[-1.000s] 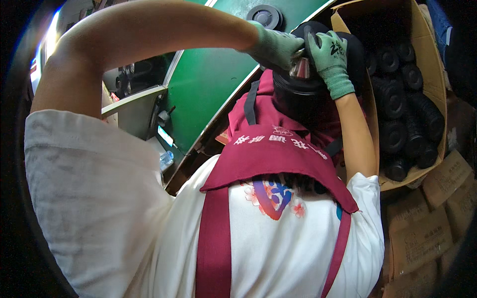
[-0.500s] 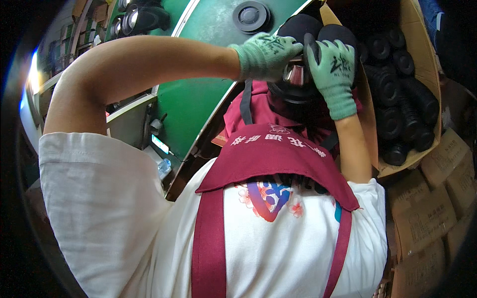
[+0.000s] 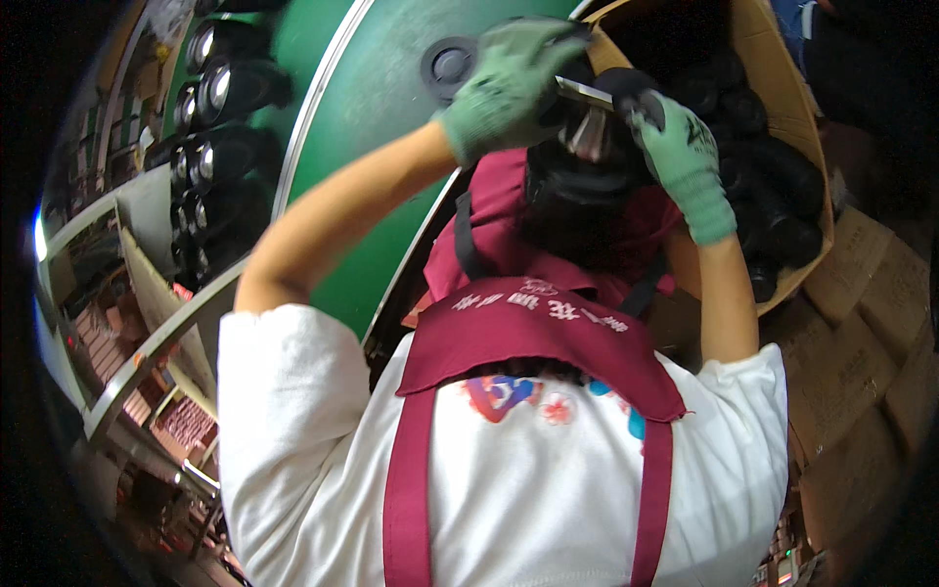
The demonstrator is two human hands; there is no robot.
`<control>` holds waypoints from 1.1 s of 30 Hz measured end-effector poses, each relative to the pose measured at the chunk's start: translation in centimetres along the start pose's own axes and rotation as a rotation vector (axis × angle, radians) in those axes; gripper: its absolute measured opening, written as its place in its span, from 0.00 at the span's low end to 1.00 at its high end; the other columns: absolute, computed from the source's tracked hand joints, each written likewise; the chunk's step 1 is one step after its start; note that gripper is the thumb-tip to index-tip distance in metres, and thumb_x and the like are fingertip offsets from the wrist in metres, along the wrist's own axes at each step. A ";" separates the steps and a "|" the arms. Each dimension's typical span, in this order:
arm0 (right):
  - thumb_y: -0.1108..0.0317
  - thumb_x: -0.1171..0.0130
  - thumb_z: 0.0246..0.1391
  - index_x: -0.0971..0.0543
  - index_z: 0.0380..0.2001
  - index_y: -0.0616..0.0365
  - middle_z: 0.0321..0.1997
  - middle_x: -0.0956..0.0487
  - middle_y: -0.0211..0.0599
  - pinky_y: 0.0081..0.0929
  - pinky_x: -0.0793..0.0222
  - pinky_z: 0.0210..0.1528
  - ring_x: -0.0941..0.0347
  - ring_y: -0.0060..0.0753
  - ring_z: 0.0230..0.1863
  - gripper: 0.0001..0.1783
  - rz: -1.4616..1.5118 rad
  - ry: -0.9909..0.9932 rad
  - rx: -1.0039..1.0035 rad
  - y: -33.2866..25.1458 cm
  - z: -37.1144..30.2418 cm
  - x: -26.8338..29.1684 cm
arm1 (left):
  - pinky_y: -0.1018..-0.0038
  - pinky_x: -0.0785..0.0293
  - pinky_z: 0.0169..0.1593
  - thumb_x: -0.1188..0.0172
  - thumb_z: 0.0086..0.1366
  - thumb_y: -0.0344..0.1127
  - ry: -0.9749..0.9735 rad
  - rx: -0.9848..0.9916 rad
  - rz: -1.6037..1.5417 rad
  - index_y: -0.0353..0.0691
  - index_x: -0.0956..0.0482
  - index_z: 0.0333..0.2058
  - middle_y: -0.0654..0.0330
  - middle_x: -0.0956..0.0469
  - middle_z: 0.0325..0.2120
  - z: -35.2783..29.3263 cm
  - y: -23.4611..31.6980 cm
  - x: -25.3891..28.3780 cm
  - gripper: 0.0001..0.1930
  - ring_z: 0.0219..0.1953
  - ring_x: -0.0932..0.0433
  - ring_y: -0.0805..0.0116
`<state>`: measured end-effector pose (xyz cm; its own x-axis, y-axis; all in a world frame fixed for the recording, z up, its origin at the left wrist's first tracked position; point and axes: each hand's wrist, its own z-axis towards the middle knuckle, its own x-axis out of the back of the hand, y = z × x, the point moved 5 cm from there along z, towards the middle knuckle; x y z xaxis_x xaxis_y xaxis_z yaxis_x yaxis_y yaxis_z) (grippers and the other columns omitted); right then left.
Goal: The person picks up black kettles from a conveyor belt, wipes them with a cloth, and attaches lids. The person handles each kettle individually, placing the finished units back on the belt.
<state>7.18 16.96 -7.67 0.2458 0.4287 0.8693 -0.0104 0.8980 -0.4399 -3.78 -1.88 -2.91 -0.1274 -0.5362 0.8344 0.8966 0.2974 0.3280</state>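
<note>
My left hand (image 3: 509,93), in a green knit glove with a dark palm, is raised at the left of the work; motion smears its fingers, so I cannot tell what they hold. My right hand (image 3: 683,157), in a matching glove, is closed around one end of a flat, shiny metal strip like a blade (image 3: 585,93). Below the strip stands a shiny metal cone-shaped piece (image 3: 590,135), above a round black part (image 3: 582,184) at my lap. A dark rounded thing (image 3: 624,82) lies beside my right fingers, partly hidden.
Left of my left hand, a black disc (image 3: 450,65) lies on the green tabletop (image 3: 337,196). Several black round pieces with shiny metal (image 3: 220,88) line the far left. An open cardboard box (image 3: 810,108) of black parts stands at right, above stacked cartons (image 3: 851,303).
My left hand has moved up and left, away from my right hand, with the elbow lower. The metal strip now shows between the hands. My view has shifted, showing more of the left side.
</note>
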 end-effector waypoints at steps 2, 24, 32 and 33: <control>0.55 0.43 0.63 0.20 0.43 0.54 0.39 0.17 0.47 0.49 0.26 0.38 0.22 0.57 0.38 0.15 -0.041 -0.005 -0.115 2.2 3.7 -1.0 | 0.58 0.32 0.64 0.25 0.49 0.32 0.234 0.303 -0.147 0.36 0.37 0.65 0.46 0.31 0.58 -2.8 -0.1 2.7 0.45 0.61 0.30 0.47; 0.80 0.33 0.46 0.30 0.60 0.70 0.59 0.24 0.42 0.27 0.26 0.56 0.25 0.29 0.55 0.34 0.993 -0.494 0.069 -15.2 14.9 -10.9 | 0.45 0.26 0.57 0.58 0.67 0.76 0.633 1.312 -1.767 0.55 0.31 0.65 0.60 0.27 0.61 -18.8 -15.3 7.0 0.39 0.60 0.27 0.56; 0.69 0.30 0.53 0.22 0.51 0.59 0.44 0.17 0.37 0.31 0.24 0.46 0.20 0.33 0.43 0.22 1.110 -0.262 -0.034 -27.1 28.3 -23.8 | 0.54 0.36 0.62 0.34 0.60 0.51 0.727 0.871 0.422 0.42 0.28 0.59 0.51 0.27 0.56 -16.5 -27.0 22.6 0.32 0.58 0.32 0.46; 0.61 0.30 0.52 0.23 0.53 0.58 0.49 0.19 0.42 0.37 0.25 0.49 0.21 0.41 0.47 0.27 0.750 -0.162 -0.033 -27.6 30.0 -24.6 | 0.52 0.36 0.62 0.34 0.60 0.48 0.729 0.815 0.455 0.45 0.28 0.59 0.51 0.26 0.54 -14.5 -28.3 24.3 0.30 0.59 0.31 0.47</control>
<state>-27.63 -15.42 -10.17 0.0389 0.9336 0.3562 -0.0891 0.3582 -0.9294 -26.09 -34.82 1.63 0.6421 -0.4960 0.5846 0.2286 0.8517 0.4715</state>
